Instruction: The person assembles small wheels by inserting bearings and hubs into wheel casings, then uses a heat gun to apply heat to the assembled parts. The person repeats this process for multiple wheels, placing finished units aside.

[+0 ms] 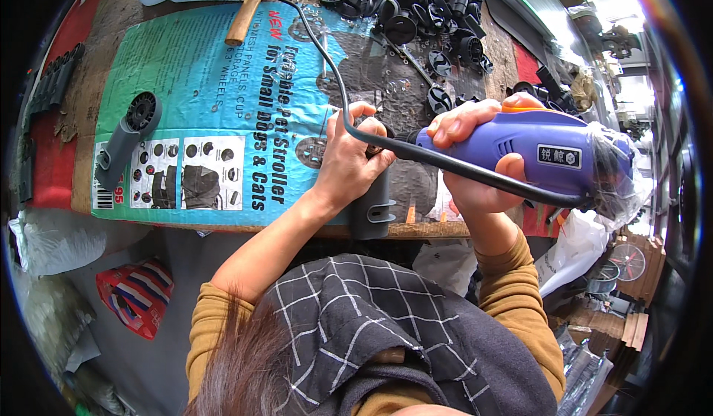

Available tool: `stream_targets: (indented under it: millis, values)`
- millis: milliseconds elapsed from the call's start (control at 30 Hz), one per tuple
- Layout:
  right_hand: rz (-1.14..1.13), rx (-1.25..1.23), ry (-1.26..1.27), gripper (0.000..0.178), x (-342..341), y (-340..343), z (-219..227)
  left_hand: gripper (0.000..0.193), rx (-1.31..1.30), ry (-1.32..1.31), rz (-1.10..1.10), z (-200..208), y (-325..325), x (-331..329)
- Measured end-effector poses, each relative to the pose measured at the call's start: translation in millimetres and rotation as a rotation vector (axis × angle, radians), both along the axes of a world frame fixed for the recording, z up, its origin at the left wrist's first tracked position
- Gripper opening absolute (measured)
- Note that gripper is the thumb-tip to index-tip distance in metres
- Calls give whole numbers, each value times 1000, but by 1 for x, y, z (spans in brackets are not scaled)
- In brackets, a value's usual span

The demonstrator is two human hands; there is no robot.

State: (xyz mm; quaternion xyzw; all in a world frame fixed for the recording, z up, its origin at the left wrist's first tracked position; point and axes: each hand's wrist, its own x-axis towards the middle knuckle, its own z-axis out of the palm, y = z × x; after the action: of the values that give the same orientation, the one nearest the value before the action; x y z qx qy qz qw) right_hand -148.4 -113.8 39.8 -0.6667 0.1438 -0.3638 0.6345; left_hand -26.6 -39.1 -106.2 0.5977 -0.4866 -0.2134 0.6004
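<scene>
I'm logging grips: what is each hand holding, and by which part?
Left hand: gray plastic bracket, by its far end. Right hand: purple corded power tool, around its body toward the front.

This place seems to be a workshop. A worn wooden bench (438, 229) carries a pile of black plastic parts (423, 15) toward its far edge, and a wooden handle (249, 11) lies to the left of them. A purple power tool (475, 143) is held above the near right corner. Beyond this corner, one sees a spoked wheel (627, 261).
</scene>
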Motion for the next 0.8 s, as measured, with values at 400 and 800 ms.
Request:
stream_targets:
  millis: [400,800]
  values:
    - [-27,-68,42,61,13,8,6,48,-78,-20,99,2,-5,-3]
    - [108,-152,119,69,19,-13,-4,45,33,-40,73,2,-6,-2]
